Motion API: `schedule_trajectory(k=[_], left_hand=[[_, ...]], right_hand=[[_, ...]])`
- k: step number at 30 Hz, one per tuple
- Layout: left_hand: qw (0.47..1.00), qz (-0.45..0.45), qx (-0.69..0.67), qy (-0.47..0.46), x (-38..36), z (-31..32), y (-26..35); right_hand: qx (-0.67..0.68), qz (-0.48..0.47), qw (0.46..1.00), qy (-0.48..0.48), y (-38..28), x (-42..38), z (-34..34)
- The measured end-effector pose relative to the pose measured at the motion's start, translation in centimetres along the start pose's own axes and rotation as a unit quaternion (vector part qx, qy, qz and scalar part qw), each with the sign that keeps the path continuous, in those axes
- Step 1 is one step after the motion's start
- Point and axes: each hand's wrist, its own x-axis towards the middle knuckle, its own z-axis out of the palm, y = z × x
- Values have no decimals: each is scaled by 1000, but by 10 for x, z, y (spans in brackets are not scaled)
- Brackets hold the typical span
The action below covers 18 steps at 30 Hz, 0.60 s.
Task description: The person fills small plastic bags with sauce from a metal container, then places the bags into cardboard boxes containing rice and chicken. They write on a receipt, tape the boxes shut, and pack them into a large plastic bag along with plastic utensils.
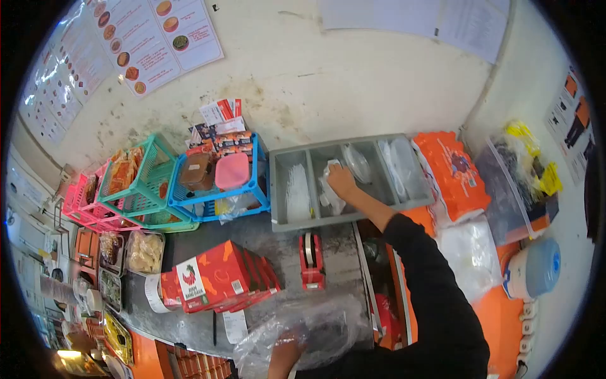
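My right hand [341, 182] reaches into the second compartment of a grey divided tray [276, 189], its fingers closed on a crumpled white packet [331, 196], perhaps plastic or tissue. At the bottom, my left hand [287, 351] grips a large clear plastic bag [334, 322]; the film partly covers its fingers. Left of the bag stand red printed food boxes [211, 278], close together and tilted. A long paper slip [235, 326] lies between the boxes and the bag. A red tape dispenser [312, 262] sits on the dark counter [221, 230] below the tray.
Blue [221, 204] and green [142, 192] baskets with tubs and packets line the wall at left. Foil-like trays of food [145, 252] stand at the counter's left. An orange package [451, 177], white plastic bags [468, 252] and a lidded container [533, 268] are at right.
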Motion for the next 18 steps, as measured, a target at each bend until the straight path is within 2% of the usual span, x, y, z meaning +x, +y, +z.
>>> schedule_trajectory(k=[1, 3, 4, 5, 7, 8, 9, 10, 11, 12, 13, 14, 16, 18], left_hand=[[999, 18, -34, -14, -8, -1, 2], [995, -20, -71, -68, -29, -12, 12], [995, -21, -74, -69, -41, -23, 27], [995, -49, -87, 0, -54, -37, 43], [985, -73, -98, 126, -67, -38, 40], [975, -69, -98, 186, -73, -35, 37], [973, -79, -62, 208, -80, -34, 35], [969, -87, -23, 231, -87, -44, 39], [969, -85, -24, 232, -91, -49, 38], [959, -69, -10, 276, -93, -52, 37], [947, -55, 4, 317, -95, -53, 37], [943, -65, 6, 326, -95, -56, 37], [944, -70, 0, 322, -96, -61, 38], [944, -79, -10, 320, -97, -64, 41]], right_hand=[[3, -3, 1000, 6, 7, 7, 18], [-85, -124, 971, -185, 12, 14, 40], [-109, -151, 957, -221, 11, 25, 32], [-110, -155, 956, -225, 12, 35, 20], [47, 20, 995, -90, 20, 46, 0], [43, 17, 994, -97, 31, 46, 5], [191, 36, 978, -79, 43, 45, 10], [336, 58, 938, -55, 54, 46, 17], [334, 58, 939, -54, 64, 52, 24], [439, 172, 881, -25, 76, 61, 32], [533, 282, 798, 2, 80, 63, 36], [533, 283, 798, 0, 77, 64, 22], [408, 302, 857, 93, 80, 74, -26], [272, 306, 894, 182, 79, 91, -86]])
